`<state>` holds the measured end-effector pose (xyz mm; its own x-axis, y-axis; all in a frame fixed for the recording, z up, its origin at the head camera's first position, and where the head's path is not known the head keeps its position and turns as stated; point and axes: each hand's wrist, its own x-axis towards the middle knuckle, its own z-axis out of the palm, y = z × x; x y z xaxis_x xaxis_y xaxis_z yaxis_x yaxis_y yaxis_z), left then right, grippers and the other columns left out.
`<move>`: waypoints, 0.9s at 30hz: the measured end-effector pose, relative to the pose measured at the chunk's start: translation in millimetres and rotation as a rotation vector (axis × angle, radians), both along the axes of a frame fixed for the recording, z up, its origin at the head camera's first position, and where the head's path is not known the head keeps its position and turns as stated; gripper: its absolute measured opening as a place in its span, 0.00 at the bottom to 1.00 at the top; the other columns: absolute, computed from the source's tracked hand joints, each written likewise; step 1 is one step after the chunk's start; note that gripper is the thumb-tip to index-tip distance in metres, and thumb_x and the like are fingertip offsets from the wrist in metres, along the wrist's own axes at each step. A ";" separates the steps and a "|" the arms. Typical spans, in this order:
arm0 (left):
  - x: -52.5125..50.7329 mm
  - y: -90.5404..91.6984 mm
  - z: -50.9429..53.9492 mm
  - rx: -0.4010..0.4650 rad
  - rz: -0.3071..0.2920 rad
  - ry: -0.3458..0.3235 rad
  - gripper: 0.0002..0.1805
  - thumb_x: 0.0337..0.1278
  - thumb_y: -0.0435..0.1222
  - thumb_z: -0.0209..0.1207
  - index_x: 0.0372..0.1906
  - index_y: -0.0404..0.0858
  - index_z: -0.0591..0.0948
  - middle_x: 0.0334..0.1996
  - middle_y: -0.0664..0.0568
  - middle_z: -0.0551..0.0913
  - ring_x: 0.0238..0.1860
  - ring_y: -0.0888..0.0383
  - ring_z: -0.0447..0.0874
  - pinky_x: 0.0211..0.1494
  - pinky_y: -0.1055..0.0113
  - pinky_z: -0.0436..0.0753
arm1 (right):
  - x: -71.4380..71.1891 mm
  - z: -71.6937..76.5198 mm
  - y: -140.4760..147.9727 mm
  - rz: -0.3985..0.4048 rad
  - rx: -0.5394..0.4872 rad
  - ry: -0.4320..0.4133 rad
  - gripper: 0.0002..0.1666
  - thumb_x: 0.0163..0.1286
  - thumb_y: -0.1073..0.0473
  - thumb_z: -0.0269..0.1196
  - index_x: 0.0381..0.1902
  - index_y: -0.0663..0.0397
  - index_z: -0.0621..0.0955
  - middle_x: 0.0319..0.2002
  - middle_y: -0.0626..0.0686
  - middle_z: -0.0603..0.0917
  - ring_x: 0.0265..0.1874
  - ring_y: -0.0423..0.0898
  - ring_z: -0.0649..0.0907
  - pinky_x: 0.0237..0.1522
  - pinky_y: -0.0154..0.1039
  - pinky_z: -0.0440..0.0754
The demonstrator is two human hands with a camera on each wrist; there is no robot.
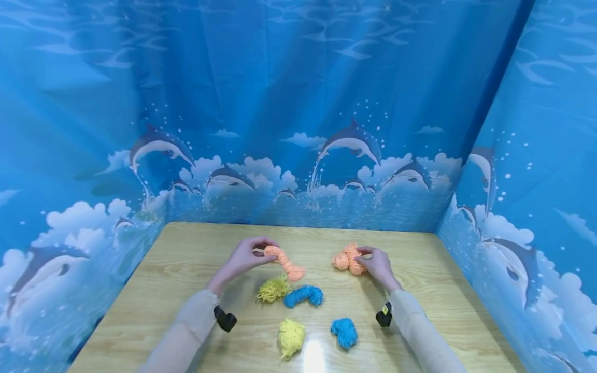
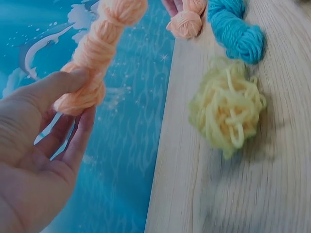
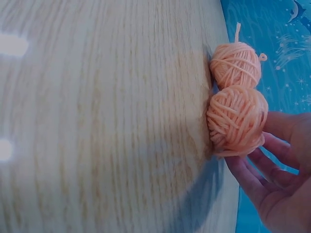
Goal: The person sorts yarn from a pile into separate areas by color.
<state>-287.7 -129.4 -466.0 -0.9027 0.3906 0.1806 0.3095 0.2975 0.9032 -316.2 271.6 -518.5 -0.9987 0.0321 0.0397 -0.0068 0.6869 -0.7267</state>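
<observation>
My left hand [image 1: 246, 255] pinches one end of a peach twisted yarn skein [image 1: 283, 261] between thumb and fingers. In the left wrist view the skein [image 2: 97, 53] slants away from the fingertips. To the right, my right hand [image 1: 379, 265] grips a peach yarn ball [image 3: 238, 121] by its side, with curled fingers and thumb. A second peach ball [image 3: 236, 65] touches it in the right wrist view. The head view shows these peach balls [image 1: 341, 261] bunched together, apart from the skein.
Near the left hand lie a loose yellow-green yarn bundle [image 1: 273, 288] and a blue twisted skein [image 1: 303, 296]. Closer to the front are a yellow yarn bundle [image 1: 291, 338] and a blue yarn bundle [image 1: 344, 332]. Dolphin-print curtains [image 1: 298, 103] border the wooden table [image 1: 200, 238].
</observation>
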 end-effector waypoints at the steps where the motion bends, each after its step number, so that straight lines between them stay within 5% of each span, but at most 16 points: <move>1: -1.6 3.8 0.1 -0.001 0.006 0.000 0.16 0.61 0.34 0.69 0.52 0.35 0.84 0.48 0.43 0.85 0.50 0.46 0.85 0.49 0.66 0.88 | 0.2 0.3 0.1 0.000 -0.004 -0.001 0.22 0.69 0.60 0.67 0.58 0.64 0.82 0.53 0.65 0.84 0.16 0.39 0.68 0.21 0.34 0.69; 7: -11.6 27.1 -0.6 -0.028 0.034 0.008 0.14 0.60 0.33 0.69 0.51 0.38 0.85 0.46 0.47 0.86 0.49 0.50 0.85 0.48 0.65 0.88 | 2.2 0.4 0.4 -0.005 -0.020 -0.003 0.22 0.69 0.59 0.68 0.58 0.62 0.83 0.52 0.63 0.85 0.22 0.41 0.77 0.24 0.34 0.74; 14: -19.9 54.4 -5.5 -0.038 0.060 0.032 0.13 0.59 0.32 0.70 0.49 0.38 0.86 0.44 0.48 0.86 0.46 0.51 0.86 0.46 0.63 0.89 | 4.0 -3.4 2.1 -0.001 -0.063 0.016 0.23 0.70 0.57 0.68 0.61 0.59 0.82 0.55 0.61 0.84 0.45 0.53 0.86 0.37 0.39 0.86; 27: -35.9 94.7 -18.9 -0.039 0.227 0.019 0.13 0.58 0.34 0.71 0.48 0.40 0.86 0.44 0.48 0.87 0.46 0.50 0.85 0.44 0.61 0.89 | 10.9 -5.6 4.6 0.046 -0.079 0.073 0.25 0.68 0.58 0.70 0.62 0.58 0.81 0.59 0.62 0.81 0.48 0.56 0.85 0.48 0.48 0.87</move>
